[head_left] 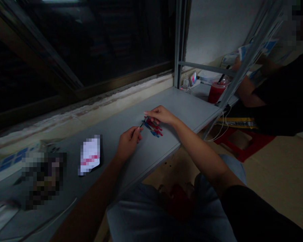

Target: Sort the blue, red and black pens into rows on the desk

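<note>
My left hand [128, 139] is closed in a pinch on the near end of a thin dark stick [142, 123] over the grey table [181, 104]. My right hand [160, 115] rests with fingers curled over a small bundle of red and blue sticks [154, 129] that lies on the table. The two hands are a few centimetres apart, and the thin stick reaches toward the bundle.
A white packet [90, 155] lies on the table to the left, with blurred dark items [42, 178] beyond it. A red drink cup [216, 91] stands at the far right. Another person in black [280, 97] sits there. A dark window [91, 43] runs along the back.
</note>
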A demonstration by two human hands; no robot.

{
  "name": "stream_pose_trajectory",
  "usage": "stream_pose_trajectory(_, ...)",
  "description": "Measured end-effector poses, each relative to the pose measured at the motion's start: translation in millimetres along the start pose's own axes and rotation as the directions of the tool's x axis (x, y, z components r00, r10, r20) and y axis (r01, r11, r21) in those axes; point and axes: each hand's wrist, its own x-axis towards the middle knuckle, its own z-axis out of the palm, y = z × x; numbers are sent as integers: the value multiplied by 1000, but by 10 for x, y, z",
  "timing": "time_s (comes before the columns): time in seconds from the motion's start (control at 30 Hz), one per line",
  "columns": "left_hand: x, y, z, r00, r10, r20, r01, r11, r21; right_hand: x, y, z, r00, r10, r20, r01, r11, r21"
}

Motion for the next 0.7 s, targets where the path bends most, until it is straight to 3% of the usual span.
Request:
stream_pose_trajectory(0.1,2,1,-2,1000,-18,-9,18,1000,8,11,1,5,1000,-25,11,25,998,56)
stream_pose_trajectory(0.27,12,12,-15,1000,-8,-17,8,1000,22,15,22,7,1000,-2,8,2,1000,-10)
stream_pose_trajectory(0.4,19,14,-22,1000,-8,-21,8,1000,12,27,28,2,997,-73,11,72,991,113)
stream_pose_trajectory(0.47,14,12,-23,1000,-1,0,1,1000,24,30,35,-8,998,-57,27,56,997,53)
stream_pose_trajectory(0.57,-1,7,-36,1000,19,-3,-19,995,103,24,51,-21,998,-58,37,59,997,-47)
stream_pose_trajectory(0.7,-33,18,-79,994,103,-19,-93,948,304,13,56,-23,997,-54,57,53,998,19)
